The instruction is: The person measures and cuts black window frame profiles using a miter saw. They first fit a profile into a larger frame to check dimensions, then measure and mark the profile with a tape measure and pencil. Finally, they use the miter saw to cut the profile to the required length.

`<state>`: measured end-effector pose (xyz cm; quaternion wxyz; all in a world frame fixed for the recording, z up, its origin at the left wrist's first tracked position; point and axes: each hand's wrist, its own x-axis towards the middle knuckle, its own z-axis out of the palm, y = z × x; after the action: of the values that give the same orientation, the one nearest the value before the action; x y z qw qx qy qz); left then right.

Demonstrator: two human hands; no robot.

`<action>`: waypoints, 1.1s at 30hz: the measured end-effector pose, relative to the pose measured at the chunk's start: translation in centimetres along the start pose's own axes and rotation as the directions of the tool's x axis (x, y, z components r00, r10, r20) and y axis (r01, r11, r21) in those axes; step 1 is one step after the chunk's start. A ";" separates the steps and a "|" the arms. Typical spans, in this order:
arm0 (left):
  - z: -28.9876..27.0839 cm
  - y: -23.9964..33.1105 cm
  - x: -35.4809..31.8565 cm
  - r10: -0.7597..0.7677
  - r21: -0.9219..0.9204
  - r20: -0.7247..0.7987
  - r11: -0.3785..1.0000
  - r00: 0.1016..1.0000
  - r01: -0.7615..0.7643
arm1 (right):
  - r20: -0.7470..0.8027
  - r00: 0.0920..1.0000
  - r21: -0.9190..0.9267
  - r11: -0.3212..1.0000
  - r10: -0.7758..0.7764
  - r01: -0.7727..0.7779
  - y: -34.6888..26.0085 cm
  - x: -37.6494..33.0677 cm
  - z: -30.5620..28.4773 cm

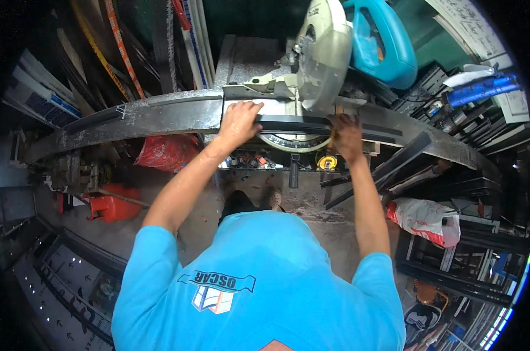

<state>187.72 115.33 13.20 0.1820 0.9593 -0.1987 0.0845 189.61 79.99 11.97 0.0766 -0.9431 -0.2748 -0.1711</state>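
A long dark metal profile (294,124) lies across the bed of a mitre saw (326,52) that has a pale blade guard and a blue motor housing. My left hand (240,120) presses down on the profile left of the blade. My right hand (347,133) rests on the profile right of the blade and seems to pinch a thin pencil-like stick (334,136); the grip is partly hidden. The saw head is raised above the profile.
A grey dusty bench (130,120) runs left and right of the saw. Below it sit a red bag (168,152), a red container (113,207), a yellow tape measure (327,162) and a white and red bag (423,219). Dark metal profiles (393,167) lean at right.
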 end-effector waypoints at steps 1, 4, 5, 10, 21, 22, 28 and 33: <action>0.5 -1.3 0.2 -0.057 -0.001 0.114 0.998 0.992 0.058 | -0.020 0.999 0.048 0.998 0.028 -0.027 -1.1 0.2 0.0; 0.0 -5.0 -0.8 -0.041 -0.036 -0.047 0.999 0.998 0.039 | -0.135 0.983 0.221 0.971 0.122 -0.091 -3.8 -0.3 -1.5; -0.8 -6.3 -1.5 -0.090 -0.043 -0.031 0.995 0.995 0.089 | -0.095 0.960 0.275 0.934 0.263 -0.229 -4.1 -2.0 -1.5; -5.4 -13.9 -5.0 -0.218 0.040 0.000 0.975 0.976 0.218 | 0.147 0.795 0.252 0.755 0.588 -0.605 -6.4 -8.7 -0.9; -4.3 -4.8 -6.1 -0.221 -0.255 -0.108 0.949 0.969 0.188 | 0.177 0.712 0.528 0.545 0.679 -0.651 -8.0 -9.1 0.8; -4.6 0.0 -5.6 -0.441 -0.451 0.207 0.749 0.873 0.485 | 0.254 0.685 0.692 0.367 0.683 -0.622 -8.8 -8.4 -0.9; 0.6 9.0 -5.7 -0.076 -0.778 0.601 0.176 0.796 0.604 | 0.171 0.861 0.711 0.545 0.478 -0.444 -14.8 -5.5 -5.3; 0.5 8.4 -6.9 -0.184 -0.743 0.666 -0.078 0.723 0.664 | 0.391 0.861 0.834 0.271 0.326 -0.481 -14.5 -3.6 -3.9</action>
<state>178.06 110.40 13.71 0.7421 0.5873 0.0921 -0.3096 177.71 89.45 15.03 0.6013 -0.7888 -0.0776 0.1012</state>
